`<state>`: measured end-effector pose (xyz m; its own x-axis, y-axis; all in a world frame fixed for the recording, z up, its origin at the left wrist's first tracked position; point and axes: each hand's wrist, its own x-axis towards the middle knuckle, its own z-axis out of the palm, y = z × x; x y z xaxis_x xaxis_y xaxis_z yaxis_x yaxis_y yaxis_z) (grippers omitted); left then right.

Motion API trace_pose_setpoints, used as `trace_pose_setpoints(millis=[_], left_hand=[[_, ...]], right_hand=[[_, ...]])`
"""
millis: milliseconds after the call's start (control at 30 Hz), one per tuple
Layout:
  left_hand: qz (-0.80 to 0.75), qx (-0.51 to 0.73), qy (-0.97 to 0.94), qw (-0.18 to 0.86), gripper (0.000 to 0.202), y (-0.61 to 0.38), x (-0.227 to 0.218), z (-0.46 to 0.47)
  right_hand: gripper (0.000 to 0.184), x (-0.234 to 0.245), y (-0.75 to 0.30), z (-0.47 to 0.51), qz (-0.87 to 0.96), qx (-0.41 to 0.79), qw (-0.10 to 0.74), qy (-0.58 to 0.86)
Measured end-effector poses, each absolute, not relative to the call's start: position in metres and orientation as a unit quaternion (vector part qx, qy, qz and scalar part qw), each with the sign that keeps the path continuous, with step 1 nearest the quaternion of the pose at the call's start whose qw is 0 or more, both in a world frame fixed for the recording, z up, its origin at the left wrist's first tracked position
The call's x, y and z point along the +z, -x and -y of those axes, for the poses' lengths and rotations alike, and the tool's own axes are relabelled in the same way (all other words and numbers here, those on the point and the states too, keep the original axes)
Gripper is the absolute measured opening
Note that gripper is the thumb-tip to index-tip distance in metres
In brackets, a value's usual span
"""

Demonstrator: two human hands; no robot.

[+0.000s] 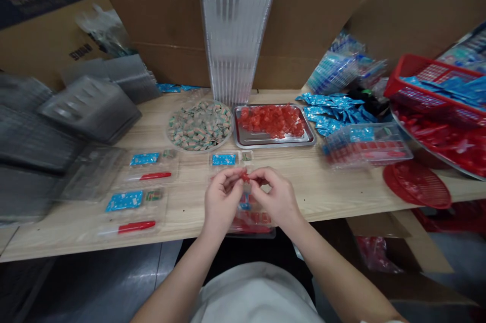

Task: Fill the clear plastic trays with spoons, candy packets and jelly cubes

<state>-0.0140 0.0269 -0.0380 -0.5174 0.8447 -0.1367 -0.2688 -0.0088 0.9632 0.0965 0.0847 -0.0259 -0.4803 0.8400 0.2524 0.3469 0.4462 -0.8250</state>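
Observation:
My left hand (224, 195) and my right hand (274, 195) meet in front of me, both pinching a small red translucent piece (245, 177) whose exact kind is too small to tell. Beneath them, at the table's edge, lies a clear tray (252, 232) with red pieces and a blue packet inside. Just beyond my hands sits another clear tray holding a blue packet (224, 159) and a small green-and-tan piece (246, 156). A metal tray (274, 143) of red translucent pieces (271, 119) stands further back, beside a round dish of small tan-and-green pieces (201, 125).
At left, clear trays with blue packets (124, 201) and red pens (136, 227) lie near stacked clear trays (91, 110). A tall tray stack (235, 34) stands behind. Filled trays (366, 146), blue packets (334, 110), a red basket (436, 80) and red sieves (417, 185) occupy the right.

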Motion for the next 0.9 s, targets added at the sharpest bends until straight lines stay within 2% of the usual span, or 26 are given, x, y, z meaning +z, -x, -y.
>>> trace_pose_setpoints(millis=[133, 300, 400, 500, 633, 733, 800, 900], left_hand=[[-0.568, 0.652, -0.276, 0.419, 0.023, 0.016, -0.038, -0.027], [-0.582, 0.643, -0.292, 0.402, 0.021, 0.018, -0.042, -0.027], [-0.577, 0.647, -0.270, 0.421, 0.017, 0.020, -0.043, -0.027], [-0.577, 0.641, -0.267, 0.430, 0.019, 0.019, -0.044, -0.027], [-0.593, 0.635, -0.287, 0.404, 0.018, 0.015, -0.046, -0.029], [-0.588, 0.647, -0.277, 0.399, 0.012, 0.015, -0.041, -0.031], [-0.565, 0.663, -0.243, 0.428, 0.009, 0.018, -0.034, -0.027], [-0.514, 0.648, -0.172, 0.535, 0.016, 0.023, -0.022, -0.009]], right_hand=[[0.011, -0.024, -0.096, -0.083, 0.789, 0.355, 0.348, 0.360], [0.009, -0.030, -0.094, -0.088, 0.703, 0.497, 0.309, 0.405], [0.009, -0.035, -0.095, -0.090, 0.672, 0.543, 0.295, 0.408], [0.009, -0.035, -0.097, -0.089, 0.707, 0.501, 0.299, 0.400], [0.009, -0.033, -0.097, -0.085, 0.791, 0.344, 0.321, 0.393], [0.010, -0.029, -0.096, -0.084, 0.790, 0.326, 0.335, 0.397], [0.013, -0.026, -0.099, -0.083, 0.807, 0.336, 0.340, 0.346], [0.026, -0.020, -0.112, -0.076, 0.858, 0.331, 0.326, 0.220]])
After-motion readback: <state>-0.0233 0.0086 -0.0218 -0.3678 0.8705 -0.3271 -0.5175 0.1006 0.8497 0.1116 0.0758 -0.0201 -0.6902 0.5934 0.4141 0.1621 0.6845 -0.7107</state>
